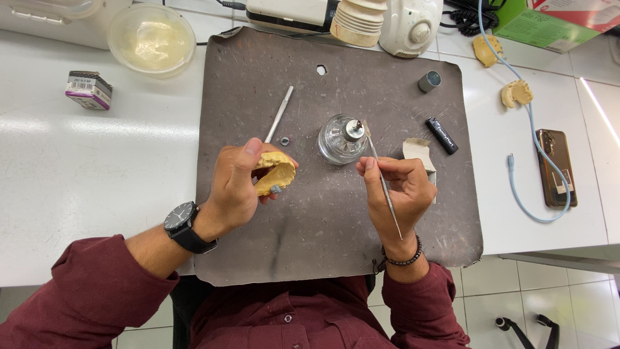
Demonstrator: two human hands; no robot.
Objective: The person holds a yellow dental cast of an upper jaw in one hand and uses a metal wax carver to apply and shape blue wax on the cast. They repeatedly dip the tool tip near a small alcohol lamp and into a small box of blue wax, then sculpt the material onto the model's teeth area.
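Left hand (pixel 234 187) grips a yellow dental cast (pixel 276 171) (partly hidden), right hand (pixel 397 190) pinches a thin metal instrument (pixel 384 187)

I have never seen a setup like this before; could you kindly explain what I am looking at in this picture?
This is a single view from a camera worn on a person's head, looking down at their own two hands above a white table. The left hand holds a yellow dental cast. The right hand holds a thin metal tool, its tip at the wick of a small glass burner. They work over a dark mat. On it lie another metal tool, a black lighter and a small metal cylinder. A phone lies at the right.
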